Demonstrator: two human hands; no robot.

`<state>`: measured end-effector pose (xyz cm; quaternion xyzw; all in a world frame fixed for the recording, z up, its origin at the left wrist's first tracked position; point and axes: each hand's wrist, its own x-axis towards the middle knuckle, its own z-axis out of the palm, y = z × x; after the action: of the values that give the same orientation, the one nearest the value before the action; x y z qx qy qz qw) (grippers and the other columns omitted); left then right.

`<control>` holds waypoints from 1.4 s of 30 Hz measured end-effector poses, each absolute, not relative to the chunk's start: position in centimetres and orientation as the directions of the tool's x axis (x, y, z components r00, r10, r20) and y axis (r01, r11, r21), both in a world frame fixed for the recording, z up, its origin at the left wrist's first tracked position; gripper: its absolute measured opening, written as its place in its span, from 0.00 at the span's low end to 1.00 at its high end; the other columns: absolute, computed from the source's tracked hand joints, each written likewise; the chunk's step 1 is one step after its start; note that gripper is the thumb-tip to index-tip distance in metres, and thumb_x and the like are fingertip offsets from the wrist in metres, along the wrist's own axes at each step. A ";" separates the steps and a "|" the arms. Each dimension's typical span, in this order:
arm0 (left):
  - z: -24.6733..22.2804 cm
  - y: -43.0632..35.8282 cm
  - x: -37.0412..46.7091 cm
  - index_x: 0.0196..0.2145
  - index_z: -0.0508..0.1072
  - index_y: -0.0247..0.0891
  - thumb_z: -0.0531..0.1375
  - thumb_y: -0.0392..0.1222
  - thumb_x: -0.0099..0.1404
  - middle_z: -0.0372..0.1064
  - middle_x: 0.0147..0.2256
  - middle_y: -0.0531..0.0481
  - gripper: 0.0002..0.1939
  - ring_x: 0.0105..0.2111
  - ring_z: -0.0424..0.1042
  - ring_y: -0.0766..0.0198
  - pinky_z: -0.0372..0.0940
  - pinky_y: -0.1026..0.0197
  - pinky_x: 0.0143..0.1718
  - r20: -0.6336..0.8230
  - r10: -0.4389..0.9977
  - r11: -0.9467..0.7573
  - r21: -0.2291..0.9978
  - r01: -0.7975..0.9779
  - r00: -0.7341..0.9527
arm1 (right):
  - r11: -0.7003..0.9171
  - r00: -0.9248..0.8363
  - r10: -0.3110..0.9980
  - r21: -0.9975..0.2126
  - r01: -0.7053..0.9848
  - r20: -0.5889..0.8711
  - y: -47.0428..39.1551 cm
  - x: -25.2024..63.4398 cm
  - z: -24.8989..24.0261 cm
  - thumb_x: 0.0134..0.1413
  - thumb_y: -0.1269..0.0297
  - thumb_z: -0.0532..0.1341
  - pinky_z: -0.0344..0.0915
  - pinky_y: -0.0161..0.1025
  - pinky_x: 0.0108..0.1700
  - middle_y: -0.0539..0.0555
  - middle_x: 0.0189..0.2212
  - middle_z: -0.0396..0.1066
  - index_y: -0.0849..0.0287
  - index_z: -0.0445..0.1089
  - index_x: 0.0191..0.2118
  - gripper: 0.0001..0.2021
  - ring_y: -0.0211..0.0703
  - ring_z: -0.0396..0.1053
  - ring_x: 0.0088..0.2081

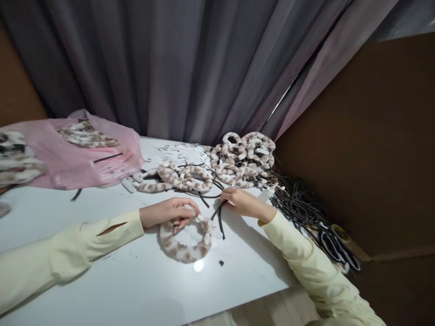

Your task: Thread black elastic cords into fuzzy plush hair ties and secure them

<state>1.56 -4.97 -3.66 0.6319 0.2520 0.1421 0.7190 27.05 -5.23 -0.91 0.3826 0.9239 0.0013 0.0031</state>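
My left hand [175, 212] is closed on the upper left of a fluffy white-and-brown ring [186, 252], which rests on the white table [112, 290]. Right of the ring, my right hand [239, 201] pinches a dark cord [220, 216] whose ends hang down toward the tabletop. Behind my hands, more fluffy rings [197, 179] lie among loose dark cords. A small black scrap [221, 263] lies in front of my right hand.
A pink plastic bag [64, 167] with fluffy fabric is at the back left. Fluffy rings are piled [243, 156] at the back right. Beside them are a white bottle [268, 192], a heap of dark cords [299, 203], scissors [331, 246] and a tape roll [340, 232].
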 end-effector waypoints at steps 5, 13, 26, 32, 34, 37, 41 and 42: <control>-3.6 -5.1 1.6 0.38 0.66 0.35 0.57 0.50 0.59 0.60 0.16 0.58 0.16 0.15 0.59 0.71 0.48 0.68 0.18 -0.205 0.527 0.142 0.978 0.152 0.825 | 0.650 -0.646 0.757 -0.017 0.760 0.103 -4.3 30.1 0.8 0.44 0.82 0.52 0.63 0.37 0.35 0.56 0.31 0.68 0.62 0.66 0.31 0.11 0.42 0.66 0.33; -3.6 -5.2 1.5 0.38 0.66 0.34 0.56 0.51 0.60 0.61 0.16 0.58 0.16 0.15 0.59 0.71 0.50 0.68 0.18 -0.211 0.533 0.113 0.977 0.178 0.819 | 0.513 -0.412 0.842 -0.278 0.812 0.349 -5.6 31.9 5.4 0.51 0.68 0.56 0.66 0.38 0.36 0.55 0.33 0.68 0.58 0.65 0.35 0.05 0.41 0.68 0.32; -2.8 -5.0 1.5 0.36 0.72 0.38 0.60 0.54 0.56 0.71 0.37 0.49 0.18 0.37 0.68 0.61 0.58 0.67 0.35 -0.128 0.574 -0.369 0.841 0.395 0.809 | 0.186 -0.400 0.907 -0.724 0.664 -0.134 -5.3 28.3 4.3 0.47 0.54 0.61 0.59 0.31 0.20 0.48 0.25 0.65 0.60 0.64 0.41 0.18 0.32 0.60 0.20; -2.2 -6.3 2.3 0.38 0.69 0.38 0.58 0.52 0.59 0.69 0.34 0.49 0.16 0.33 0.67 0.61 0.56 0.66 0.30 -0.049 0.487 -0.733 0.520 0.439 0.872 | 0.302 -0.428 0.852 -0.383 0.873 -0.302 -6.1 26.3 0.8 0.53 0.49 0.56 0.60 0.33 0.30 0.54 0.30 0.70 0.62 0.66 0.37 0.18 0.39 0.66 0.29; -1.5 -6.2 2.8 0.34 0.69 0.37 0.56 0.47 0.62 0.69 0.33 0.48 0.10 0.31 0.66 0.62 0.55 0.65 0.28 -0.085 0.424 -0.791 0.451 0.414 0.902 | 0.286 -0.341 0.888 -0.211 0.935 -0.307 -6.7 25.6 0.3 0.55 0.49 0.54 0.58 0.34 0.29 0.56 0.31 0.70 0.61 0.64 0.36 0.17 0.41 0.67 0.30; 1.9 -4.2 3.3 0.29 0.69 0.33 0.55 0.40 0.64 0.67 0.26 0.50 0.09 0.24 0.63 0.68 0.55 0.67 0.23 -0.256 0.375 -0.785 0.424 0.452 0.891 | 0.201 -0.189 0.942 0.016 0.980 -0.278 -7.9 25.0 0.4 0.58 0.55 0.52 0.54 0.35 0.27 0.58 0.30 0.70 0.61 0.62 0.38 0.13 0.46 0.68 0.30; 12.0 2.8 2.4 0.24 0.72 0.25 0.59 0.34 0.59 0.60 0.16 0.58 0.09 0.18 0.60 0.77 0.55 0.72 0.23 -0.367 0.445 -0.789 0.270 0.552 0.817 | 0.167 -0.137 0.941 0.073 0.983 -0.308 -9.0 25.5 0.5 0.56 0.65 0.52 0.49 0.35 0.25 0.57 0.26 0.68 0.62 0.60 0.39 0.08 0.46 0.67 0.28; 15.0 5.1 1.6 0.27 0.72 0.20 0.57 0.33 0.60 0.57 0.15 0.60 0.10 0.17 0.61 0.78 0.54 0.73 0.23 -0.345 0.497 -0.774 0.240 0.586 0.797 | 0.171 -0.146 0.940 0.053 0.984 -0.309 -9.1 25.8 0.2 0.54 0.66 0.52 0.48 0.35 0.25 0.57 0.26 0.68 0.62 0.60 0.39 0.07 0.45 0.67 0.27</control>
<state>1.63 5.09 15.00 0.9325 0.2903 -0.1320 0.1696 25.79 -9.10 0.22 0.6389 0.7527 -0.0807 0.1369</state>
